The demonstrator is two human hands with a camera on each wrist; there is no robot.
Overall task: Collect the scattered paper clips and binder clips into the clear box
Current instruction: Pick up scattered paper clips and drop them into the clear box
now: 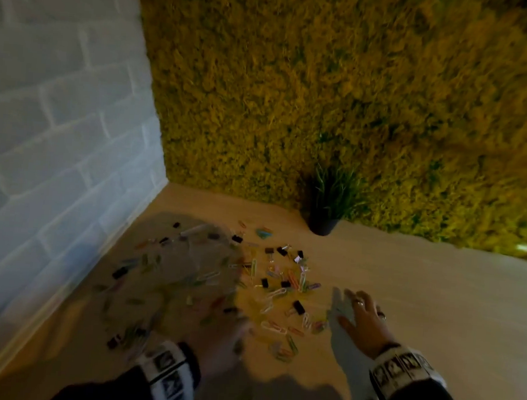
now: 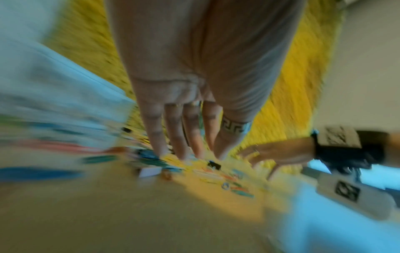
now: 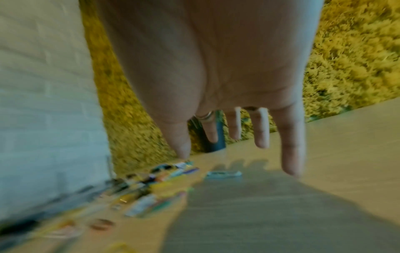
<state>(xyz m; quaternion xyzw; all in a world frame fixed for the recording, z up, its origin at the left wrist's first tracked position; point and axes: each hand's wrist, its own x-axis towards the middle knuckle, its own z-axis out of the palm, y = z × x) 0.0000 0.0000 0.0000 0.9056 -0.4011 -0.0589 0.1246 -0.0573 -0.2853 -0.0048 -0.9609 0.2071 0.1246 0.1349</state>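
Note:
Coloured paper clips and small black binder clips lie scattered over the pale wooden table. A faint see-through shape, possibly the clear box, shows blurred at the left of the spread, with clips seen through it. My left hand is smeared by motion at the near edge of the clips. In the left wrist view the left hand has straight fingers, tips down among the clips beside a binder clip. My right hand hovers open, fingers spread, just right of the clips, holding nothing.
A dark pot with a grass plant stands at the back against a yellow-green moss wall. A white brick wall borders the table on the left. Bare tabletop stretches to the right of my right hand.

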